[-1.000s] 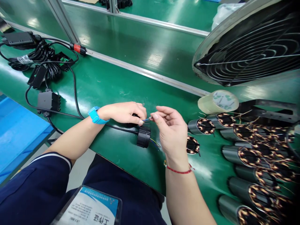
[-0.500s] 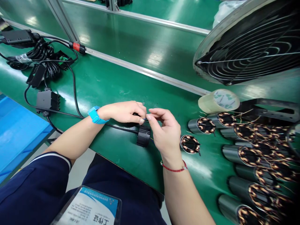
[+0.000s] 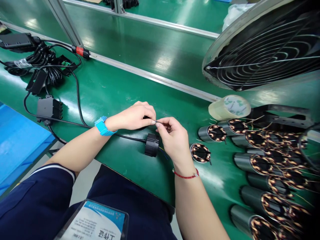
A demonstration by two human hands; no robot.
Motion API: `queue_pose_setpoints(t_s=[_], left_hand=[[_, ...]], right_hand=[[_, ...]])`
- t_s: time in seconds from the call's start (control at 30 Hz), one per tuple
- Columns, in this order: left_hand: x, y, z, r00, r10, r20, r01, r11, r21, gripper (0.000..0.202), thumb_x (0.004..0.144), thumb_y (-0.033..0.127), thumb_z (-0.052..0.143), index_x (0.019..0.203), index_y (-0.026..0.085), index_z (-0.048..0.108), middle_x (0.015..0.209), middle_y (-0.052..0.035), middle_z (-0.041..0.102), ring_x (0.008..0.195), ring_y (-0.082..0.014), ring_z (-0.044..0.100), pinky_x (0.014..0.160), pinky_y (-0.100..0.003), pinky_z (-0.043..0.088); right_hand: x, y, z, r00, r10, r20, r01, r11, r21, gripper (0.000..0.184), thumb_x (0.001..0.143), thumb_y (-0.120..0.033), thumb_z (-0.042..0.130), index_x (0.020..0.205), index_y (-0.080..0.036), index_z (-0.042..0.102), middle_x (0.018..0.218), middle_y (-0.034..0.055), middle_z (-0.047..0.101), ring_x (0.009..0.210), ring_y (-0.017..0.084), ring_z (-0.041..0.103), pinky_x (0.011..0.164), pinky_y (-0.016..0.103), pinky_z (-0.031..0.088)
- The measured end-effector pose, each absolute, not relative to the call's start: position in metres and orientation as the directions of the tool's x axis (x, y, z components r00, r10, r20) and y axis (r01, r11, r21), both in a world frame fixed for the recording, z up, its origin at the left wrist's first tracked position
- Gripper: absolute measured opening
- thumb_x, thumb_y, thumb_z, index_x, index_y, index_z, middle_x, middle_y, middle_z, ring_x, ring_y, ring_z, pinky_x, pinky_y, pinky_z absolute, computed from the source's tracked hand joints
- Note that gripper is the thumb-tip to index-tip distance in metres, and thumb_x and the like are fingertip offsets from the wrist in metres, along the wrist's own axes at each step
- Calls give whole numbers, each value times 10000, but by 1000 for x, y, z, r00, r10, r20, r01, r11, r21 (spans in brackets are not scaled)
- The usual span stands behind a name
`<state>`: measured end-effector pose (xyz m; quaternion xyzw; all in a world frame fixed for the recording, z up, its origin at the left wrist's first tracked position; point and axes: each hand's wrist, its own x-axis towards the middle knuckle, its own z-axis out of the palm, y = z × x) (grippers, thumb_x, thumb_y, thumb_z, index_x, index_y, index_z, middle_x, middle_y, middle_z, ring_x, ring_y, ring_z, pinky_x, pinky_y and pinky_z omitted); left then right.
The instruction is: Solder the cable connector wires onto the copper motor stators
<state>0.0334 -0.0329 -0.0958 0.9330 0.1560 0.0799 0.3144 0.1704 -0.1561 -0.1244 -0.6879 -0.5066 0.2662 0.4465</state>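
Note:
Thumb and fingers pinched, my left hand (image 3: 137,115) meets my right hand (image 3: 174,138) at the fingertips above the bench. A short stretch of thin dark wire (image 3: 156,121) shows between the two pinches; its far ends are hidden by my fingers. Just below stands a black ribbed cap (image 3: 151,145), touched by neither hand, with a black cable (image 3: 131,137) entering its left side. Thin coloured wires (image 3: 163,153) come out on its right, under my right hand. To the right of that hand, a stator with copper windings (image 3: 200,153) stands on the bench.
Several more wound stators (image 3: 260,163) crowd the right side, beside a tape roll (image 3: 230,107) and a large fan (image 3: 265,50). Coiled black cables (image 3: 53,75) and a black box (image 3: 49,108) lie at left. A blue bin (image 3: 22,143) sits at the lower left.
My hands have risen slightly away from the ribbed cap and their fingertips have drawn together. The coloured wires beside the cap show more plainly. The whole view has shifted a little.

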Motion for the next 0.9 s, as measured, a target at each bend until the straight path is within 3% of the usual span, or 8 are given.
queue_pose_setpoints(t_s=[0.13, 0.27, 0.4, 0.63, 0.9], left_hand=[[30, -38, -93, 909, 416, 10, 366, -810, 458, 223, 860, 213, 504, 1017, 197, 662, 1100, -50, 655, 1064, -233, 519, 952, -401, 311], [32, -46, -93, 901, 434, -32, 421, -851, 316, 249, 843, 160, 460, 979, 184, 668, 963, -66, 650, 905, -222, 567, 811, -372, 359], [37, -54, -100, 873, 488, -9, 470, -834, 288, 267, 883, 176, 418, 955, 177, 675, 929, -75, 649, 864, -233, 576, 732, -357, 378], [40, -57, -110, 872, 477, 107, 429, -852, 300, 274, 881, 92, 384, 905, 147, 651, 883, -79, 633, 843, -207, 560, 807, -352, 406], [43, -61, -110, 869, 479, 127, 412, -841, 351, 254, 866, 63, 390, 963, 114, 619, 923, -91, 642, 858, -209, 556, 835, -351, 423]], right_hand=[[168, -156, -124, 358, 913, 198, 656, -95, -748, 60, 825, -214, 548, 771, -200, 571, 716, 4, 610, 629, 137, 551, 639, 274, 437], [164, -153, -125, 374, 889, 262, 791, -159, -591, 87, 819, -180, 517, 739, -206, 535, 709, 18, 594, 637, 158, 531, 630, 288, 401], [161, -150, -125, 407, 871, 275, 834, -232, -500, 99, 825, -191, 485, 743, -209, 537, 740, 50, 612, 676, 191, 537, 628, 307, 384], [174, -151, -121, 358, 927, 112, 689, -182, -701, 106, 811, -268, 542, 756, -205, 607, 680, 21, 643, 578, 157, 533, 596, 287, 390], [170, -145, -129, 309, 949, 70, 622, -146, -769, 130, 830, -279, 548, 776, -192, 628, 779, 43, 693, 700, 182, 613, 688, 311, 450]])
